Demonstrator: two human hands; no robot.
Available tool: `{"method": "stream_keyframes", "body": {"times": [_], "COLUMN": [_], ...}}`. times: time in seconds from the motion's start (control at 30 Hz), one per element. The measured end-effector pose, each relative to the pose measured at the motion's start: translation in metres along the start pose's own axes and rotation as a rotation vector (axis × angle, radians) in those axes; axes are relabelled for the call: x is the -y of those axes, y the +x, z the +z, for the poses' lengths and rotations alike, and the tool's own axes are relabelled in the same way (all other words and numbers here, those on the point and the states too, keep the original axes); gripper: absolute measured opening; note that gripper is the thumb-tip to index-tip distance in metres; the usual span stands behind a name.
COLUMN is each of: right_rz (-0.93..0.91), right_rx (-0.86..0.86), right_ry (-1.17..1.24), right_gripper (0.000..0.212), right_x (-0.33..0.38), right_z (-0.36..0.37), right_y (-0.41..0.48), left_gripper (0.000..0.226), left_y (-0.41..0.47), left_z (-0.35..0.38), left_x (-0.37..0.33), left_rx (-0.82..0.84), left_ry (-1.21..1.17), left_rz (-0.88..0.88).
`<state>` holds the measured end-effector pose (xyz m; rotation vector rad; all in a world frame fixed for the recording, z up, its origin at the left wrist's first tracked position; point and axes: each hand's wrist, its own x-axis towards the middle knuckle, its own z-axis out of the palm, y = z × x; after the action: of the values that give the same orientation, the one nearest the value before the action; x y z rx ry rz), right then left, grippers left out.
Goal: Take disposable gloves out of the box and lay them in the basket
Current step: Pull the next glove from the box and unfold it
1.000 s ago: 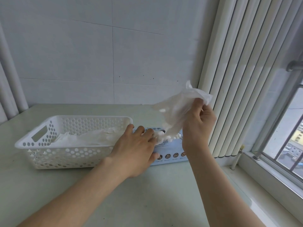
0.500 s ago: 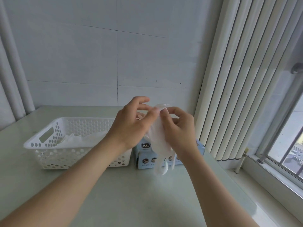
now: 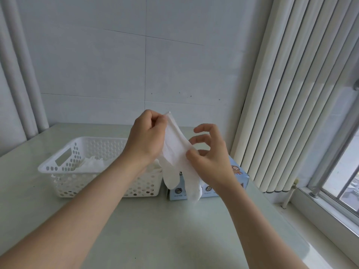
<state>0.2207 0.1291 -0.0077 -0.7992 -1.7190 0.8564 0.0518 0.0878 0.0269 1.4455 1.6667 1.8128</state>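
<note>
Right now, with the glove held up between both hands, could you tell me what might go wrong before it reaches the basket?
The glove hangs from fingertip pinches of the left hand and right hand, so it could slip onto the table. Its lower end dangles in front of the box and may crumple rather than lie flat in the basket.

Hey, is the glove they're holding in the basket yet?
Out. The left hand and right hand pinch the glove up in the air; none of it lies inside the basket.
</note>
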Motion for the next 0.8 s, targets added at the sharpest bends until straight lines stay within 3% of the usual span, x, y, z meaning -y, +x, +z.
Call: {"method": "stream_keyframes", "body": {"times": [0.1,0.2,0.33,0.4,0.5,0.63,0.8], "right_rz": [-0.03,-0.008,0.018,0.025,0.009,0.079,0.217], "right_rx": [-0.068,-0.079,0.051,0.091,0.022,-0.109,-0.138], "right_ry": [-0.09,-0.145,-0.082,-0.095,-0.165,-0.137,0.018], "right_gripper": [0.023,0.022,0.01,0.013,0.014,0.036,0.027], "right_x": [-0.001,-0.003,-0.001,-0.002,-0.001,-0.002,-0.001], "right_z": [0.002,0.005,0.003,0.003,0.002,-0.002,-0.002], "right_y": [0.002,0.004,0.003,0.002,0.003,0.004,0.007], "left_gripper": [0.023,0.026,0.024,0.024,0.026,0.024,0.024], "left_y": [0.002,0.001,0.002,0.002,0.003,0.004,0.007], "left_z": [-0.002,-0.003,-0.004,-0.004,-0.006,-0.009,-0.013], "left_x": [0.003,0.004,0.007,0.007,0.009,0.011,0.009], "left_rx": [-0.019,-0.014,-0.019,-0.032,-0.053,-0.061,-0.076], "left_ry": [0.031,0.042,0.056,0.077,0.12,0.141,0.16], "left_rz": [0.004,0.025,0.04,0.052,0.076,0.093,0.086]}}
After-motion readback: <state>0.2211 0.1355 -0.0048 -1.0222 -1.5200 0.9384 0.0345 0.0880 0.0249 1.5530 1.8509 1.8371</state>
